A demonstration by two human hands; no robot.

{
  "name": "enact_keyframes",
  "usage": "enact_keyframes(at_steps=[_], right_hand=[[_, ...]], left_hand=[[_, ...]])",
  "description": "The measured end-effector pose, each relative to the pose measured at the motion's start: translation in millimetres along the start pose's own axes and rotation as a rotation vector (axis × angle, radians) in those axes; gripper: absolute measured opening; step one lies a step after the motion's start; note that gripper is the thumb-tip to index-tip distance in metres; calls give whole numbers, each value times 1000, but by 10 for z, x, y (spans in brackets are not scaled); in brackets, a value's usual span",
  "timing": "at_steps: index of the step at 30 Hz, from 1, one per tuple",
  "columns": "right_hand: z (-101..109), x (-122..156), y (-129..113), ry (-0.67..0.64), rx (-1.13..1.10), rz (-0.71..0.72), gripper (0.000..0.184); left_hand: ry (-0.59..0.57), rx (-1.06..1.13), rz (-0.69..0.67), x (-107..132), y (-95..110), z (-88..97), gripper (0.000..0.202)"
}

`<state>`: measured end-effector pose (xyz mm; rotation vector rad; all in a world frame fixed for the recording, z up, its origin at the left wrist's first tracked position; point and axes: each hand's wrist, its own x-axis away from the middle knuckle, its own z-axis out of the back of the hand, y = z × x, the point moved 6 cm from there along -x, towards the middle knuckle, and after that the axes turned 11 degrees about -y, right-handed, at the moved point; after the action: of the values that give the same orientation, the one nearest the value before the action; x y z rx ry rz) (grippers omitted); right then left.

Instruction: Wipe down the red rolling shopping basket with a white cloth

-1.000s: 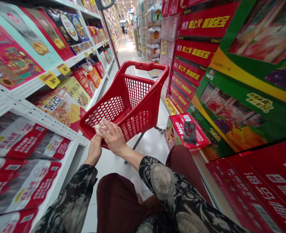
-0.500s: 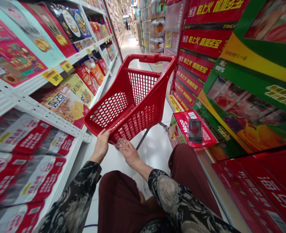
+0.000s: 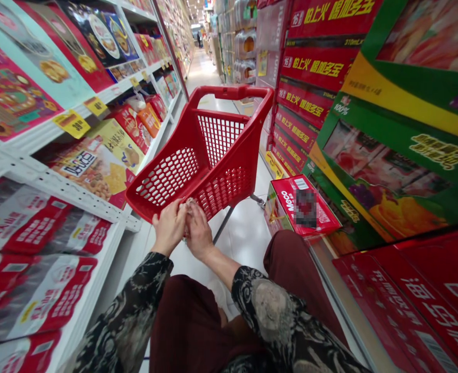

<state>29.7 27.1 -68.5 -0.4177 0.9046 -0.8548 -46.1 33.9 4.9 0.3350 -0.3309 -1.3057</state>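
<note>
Both bare hands close together, low in the view, at the near rim of a red plastic shopping trolley basket [image 3: 229,189]. Left hand [image 3: 169,227] curled, its fingers [image 3: 176,212] against the rim; right hand [image 3: 197,231] just beside it, fingers bent inward. Between them, a small pale crumpled wad [image 3: 190,208], pinched in a narrow grip by the fingertips of both hands (mostly hidden behind the fingers, its material impossible to tell). Just past the hands, a thin metal trolley leg [image 3: 223,225] above a white tile floor [image 3: 240,233]. To the left, white metal shelving [image 3: 58,190] stacked with bright snack packets [image 3: 92,166] and marked by yellow price tags [image 3: 72,124]. To the right, red cartons with yellow lettering [image 3: 314,67], a large green fruit-juice box [image 3: 392,176], and a low red-topped carton [image 3: 302,207], one patch of it blurred. Nearest the camera, dark patterned sleeves [image 3: 279,316] and maroon trousers [image 3: 186,321]. Far down the aisle, one small figure [image 3: 198,40].
</note>
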Motion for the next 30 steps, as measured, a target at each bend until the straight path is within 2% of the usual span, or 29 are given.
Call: enact_keyframes(at_steps=[3,5,7,9,11,14,17,20,23,26,28,30], right_hand=[[-317,314,196,-94,34,-42,44],[-400,490,367,-138,23,-93,42],[-337,552,502,-129,-15,-150,40],[-157,478,554,-62,-67,-186,41],[64,302,501,27,-111,-171,44],[314,13,300,117,-121,-88,45],[323,-112,124,92,-80,-3,43],[140,4,145,43,-42,33,42],[-99,254,389,-17,-3,17,39],[-236,487,762,-92,24,-74,38],[-213,577,999,-116,2,-187,39],[-97,579,1144,-96,-53,-310,45]], left_hand=[[-25,15,42,-47,8,6,39],[-34,15,66,-79,-19,14,39],[-46,17,90,-116,-49,13,40],[-54,22,94,-158,-53,1,41],[-35,10,87,-194,-31,-9,40],[17,-36,98,-214,22,-26,40],[24,-48,113,-199,79,-80,41],[61,-38,95,-166,156,-123,41],[106,-57,97,-139,247,-154,43],[90,-105,140,-154,327,-191,46],[77,-142,176,-191,356,-197,46],[57,-163,211,-249,345,-193,46]])
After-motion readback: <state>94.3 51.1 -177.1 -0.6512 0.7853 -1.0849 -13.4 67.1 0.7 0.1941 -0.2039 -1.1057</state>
